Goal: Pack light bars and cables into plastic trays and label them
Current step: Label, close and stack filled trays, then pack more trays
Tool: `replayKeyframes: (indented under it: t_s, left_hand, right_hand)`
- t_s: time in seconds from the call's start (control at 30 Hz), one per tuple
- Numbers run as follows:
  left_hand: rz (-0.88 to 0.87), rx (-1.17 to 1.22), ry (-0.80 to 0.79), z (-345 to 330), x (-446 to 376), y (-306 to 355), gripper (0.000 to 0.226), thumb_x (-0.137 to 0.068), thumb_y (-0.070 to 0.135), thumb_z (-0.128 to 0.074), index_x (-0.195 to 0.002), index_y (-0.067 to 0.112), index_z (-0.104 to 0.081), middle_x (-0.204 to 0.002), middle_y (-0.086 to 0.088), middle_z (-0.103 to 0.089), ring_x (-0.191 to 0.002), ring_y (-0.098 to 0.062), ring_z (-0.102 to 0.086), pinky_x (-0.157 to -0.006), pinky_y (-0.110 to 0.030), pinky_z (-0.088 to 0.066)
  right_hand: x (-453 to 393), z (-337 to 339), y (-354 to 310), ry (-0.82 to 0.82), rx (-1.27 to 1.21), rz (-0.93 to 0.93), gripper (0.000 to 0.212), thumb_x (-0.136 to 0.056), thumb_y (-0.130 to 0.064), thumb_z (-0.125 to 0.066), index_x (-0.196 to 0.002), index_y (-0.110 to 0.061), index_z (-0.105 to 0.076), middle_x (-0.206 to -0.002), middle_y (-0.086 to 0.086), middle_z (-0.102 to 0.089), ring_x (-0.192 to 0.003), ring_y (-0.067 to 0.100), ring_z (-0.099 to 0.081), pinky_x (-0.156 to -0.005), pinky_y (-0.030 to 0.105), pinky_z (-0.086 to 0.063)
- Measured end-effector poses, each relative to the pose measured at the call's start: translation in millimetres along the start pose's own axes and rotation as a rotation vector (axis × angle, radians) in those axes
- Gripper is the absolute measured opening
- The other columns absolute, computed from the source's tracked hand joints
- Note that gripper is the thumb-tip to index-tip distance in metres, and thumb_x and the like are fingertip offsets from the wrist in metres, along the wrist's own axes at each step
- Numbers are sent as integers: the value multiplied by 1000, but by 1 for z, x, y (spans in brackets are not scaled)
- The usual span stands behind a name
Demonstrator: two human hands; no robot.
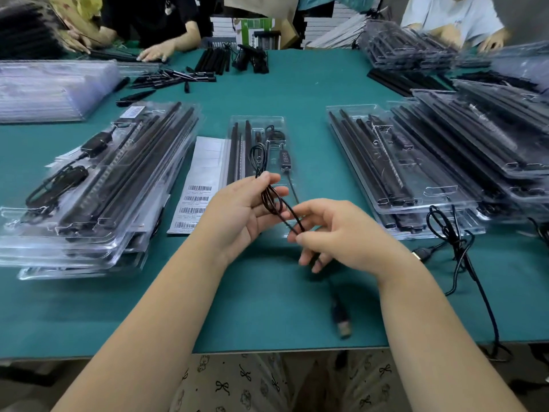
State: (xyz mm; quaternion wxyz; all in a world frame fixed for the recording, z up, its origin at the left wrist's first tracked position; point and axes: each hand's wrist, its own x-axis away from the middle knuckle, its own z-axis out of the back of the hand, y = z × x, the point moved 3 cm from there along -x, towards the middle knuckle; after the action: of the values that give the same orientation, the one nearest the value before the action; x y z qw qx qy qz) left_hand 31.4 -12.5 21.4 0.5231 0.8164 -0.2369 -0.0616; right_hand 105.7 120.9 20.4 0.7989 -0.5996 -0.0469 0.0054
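Over green table (89, 316), both hands pinching black cable (271, 200), left hand (243, 209), right hand (341, 233), barcode label sheet (197, 185) text unreadable

black cable (271, 200) looped, held above clear open tray (258, 121); tray holds light bars (240, 150), inline controller (285, 159).

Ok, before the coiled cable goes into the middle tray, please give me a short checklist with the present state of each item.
1. Cable gathered in loops: ok, left hand holds them.
2. Free end under control: not ok, right hand pinches the strand, plug dangles.
3. Middle tray open: ok.
4. Light bars seated: ok.
5. Cable compartment free: cannot tell.
6. Label sheet within reach: ok.
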Motion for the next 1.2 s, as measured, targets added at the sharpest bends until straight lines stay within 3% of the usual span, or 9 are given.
replayKeyframes:
  t_s: [0.23,0.43,0.53,0.63,0.73,0.9,1.0,1.13,1.2]
  left_hand:
    - [-38,-29,-4,2,-1,-1,22,-98,21,-48,-96,11,-68,-70,1,-69,-62,-9,-64,-60,-22,-54]
    - [-100,-174,53,3,0,-1,27,-101,21,-42,-95,16,-68,-61,7,-58,-54,-7,-52,-56,-19,-48]
    - [-155,-355,98,3,1,-2,31,-101,19,-42,-83,23,-67,-67,4,-56,-53,-6,-48,-51,-18,-44]
    - [-214,-587,66,1,3,-3,32,-99,23,-46,-74,28,-66,-72,5,-55,-50,-2,-45,-48,-13,-40]
    - [-325,-820,-21,-4,5,-5,7,-90,33,-63,-86,30,-68,-58,18,-49,-53,1,-43,-53,-11,-37]
    - [-449,-1080,-100,-10,8,-9,28,-76,39,-76,-100,28,-68,-49,17,-45,-47,-1,-39,-50,-14,-32]
    - [-509,-1115,-40,-13,8,-9,12,-83,34,-68,-94,30,-67,-50,16,-45,-49,-2,-41,-51,-15,-31]
    - [-379,-929,-10,-13,4,-9,29,-80,35,-48,-76,6,-53,-54,11,-43,-54,-8,-37,-57,-31,-34]
    - [-354,-846,7,-12,4,-7,31,-82,36,-44,-70,7,-45,-53,12,-43,-55,-9,-39,-58,-31,-34]
  right_hand:
    - [0,2,-3,131,27,50,35,-87,3,-53,-89,-29,-65,-77,-9,-71,-50,7,-58,-40,20,-43]
    - [1,21,5,208,441,-20,20,-69,-32,-78,-83,-37,-64,-78,-12,-64,-51,-3,-53,-55,15,-37]
    - [7,34,8,103,239,-132,24,-73,-8,-66,-87,-26,-61,-70,-5,-67,-47,8,-52,-49,20,-41]
    - [8,51,6,285,-238,-73,31,-79,15,-55,-91,-14,-56,-78,6,-61,-47,13,-55,-43,21,-45]
    - [2,47,0,395,-427,39,27,-83,16,-55,-91,-10,-57,-79,6,-54,-53,15,-62,-54,21,-53]
    - [-3,31,-8,397,-517,164,31,-86,18,-43,-93,-8,-60,-74,5,-60,-63,16,-66,-64,23,-55]
    - [-1,32,-9,317,-659,205,33,-87,17,-40,-99,-7,-59,-72,2,-65,-66,18,-67,-63,23,-55]
    - [-5,22,-8,313,-693,179,25,-90,10,-47,-99,-10,-60,-83,1,-66,-70,16,-68,-66,23,-55]
    - [-9,19,-5,439,-447,142,18,-89,0,-58,-89,-16,-64,-77,-6,-65,-66,7,-64,-63,20,-52]
